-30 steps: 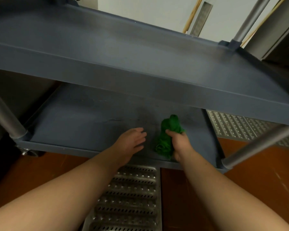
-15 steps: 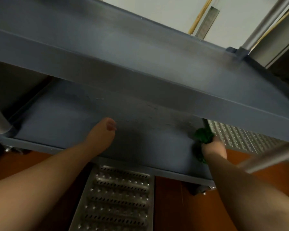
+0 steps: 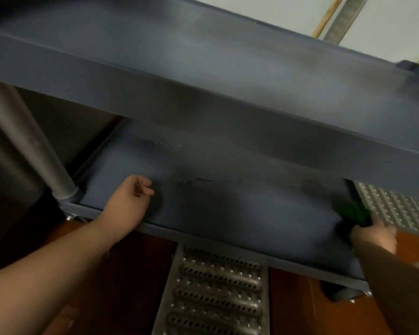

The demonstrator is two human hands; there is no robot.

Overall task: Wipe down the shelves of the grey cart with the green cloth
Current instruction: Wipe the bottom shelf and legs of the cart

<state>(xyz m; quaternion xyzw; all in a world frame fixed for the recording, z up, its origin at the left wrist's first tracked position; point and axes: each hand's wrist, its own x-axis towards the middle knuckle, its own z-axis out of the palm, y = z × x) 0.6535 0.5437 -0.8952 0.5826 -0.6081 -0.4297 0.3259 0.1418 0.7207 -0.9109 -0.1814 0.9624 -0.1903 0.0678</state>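
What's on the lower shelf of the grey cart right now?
On the lower shelf lie the left hand, holding nothing, and, at the right end, the green cloth held by the right hand. The upper shelf covers its back part.

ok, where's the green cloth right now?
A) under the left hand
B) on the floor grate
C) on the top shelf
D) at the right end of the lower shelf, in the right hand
D: the right hand grips the green cloth at the right end of the lower shelf; the left hand holds nothing.
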